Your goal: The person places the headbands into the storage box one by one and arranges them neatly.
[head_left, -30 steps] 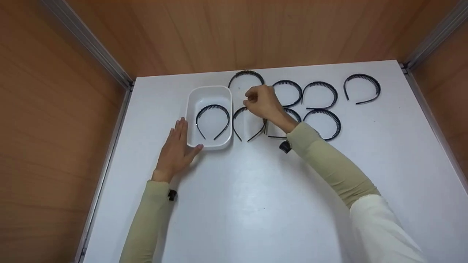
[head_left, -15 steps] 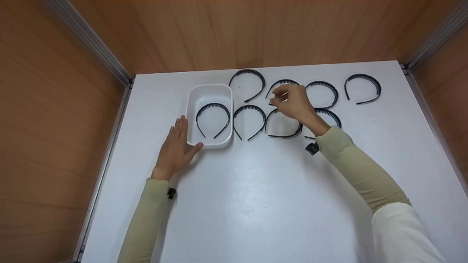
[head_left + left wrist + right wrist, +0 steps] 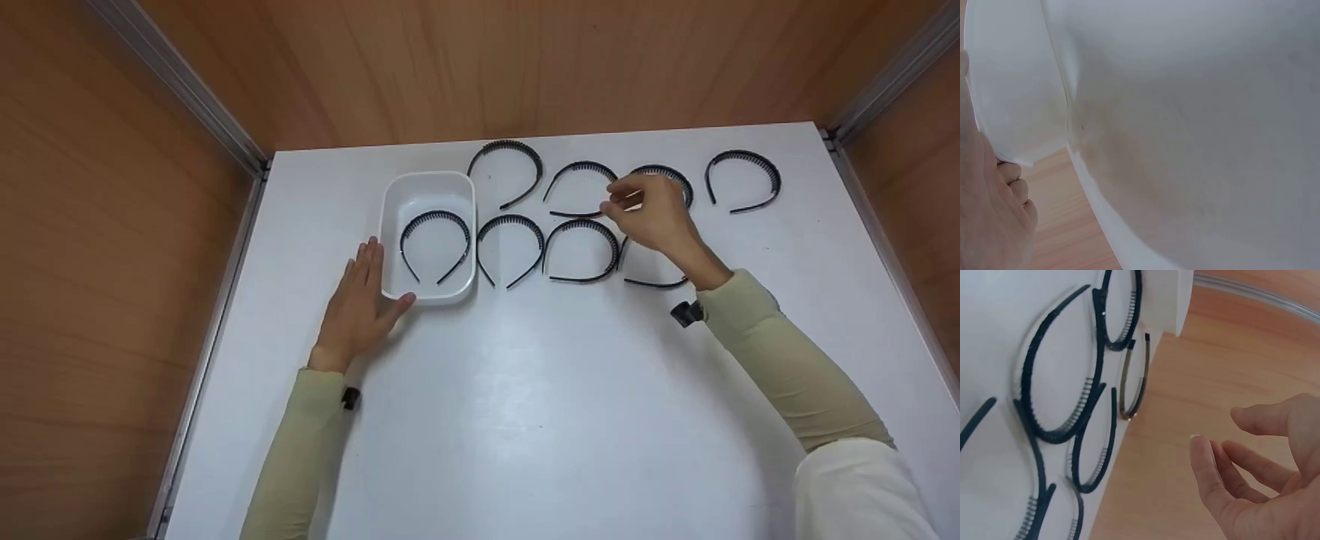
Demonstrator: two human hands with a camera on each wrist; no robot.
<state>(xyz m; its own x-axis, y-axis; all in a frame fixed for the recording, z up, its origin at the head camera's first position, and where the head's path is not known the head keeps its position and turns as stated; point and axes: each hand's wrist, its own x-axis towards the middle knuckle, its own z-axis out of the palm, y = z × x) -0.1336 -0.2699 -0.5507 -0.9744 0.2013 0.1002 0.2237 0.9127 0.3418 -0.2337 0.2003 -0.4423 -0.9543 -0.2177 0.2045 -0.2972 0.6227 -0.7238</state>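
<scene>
My left hand lies flat on the table, its straight fingers along the left side of a white plastic tray and the thumb at the near corner. In the left wrist view this hand borders the tray wall. One black toothed headband lies inside the tray. My right hand hovers over two headbands at the right, partly hiding a back one and a front one. The right wrist view shows that hand with thumb and fingers apart, nothing between them.
Beside the tray, more black headbands lie in two rough rows, including one at the front, one at the back and another at far right. Wooden panels enclose the white table at the back and sides.
My right hand has moved steadily to the right, from beside the tray across the headbands, uncovering those nearer the tray. The left hand, tray and headbands stay in place.
</scene>
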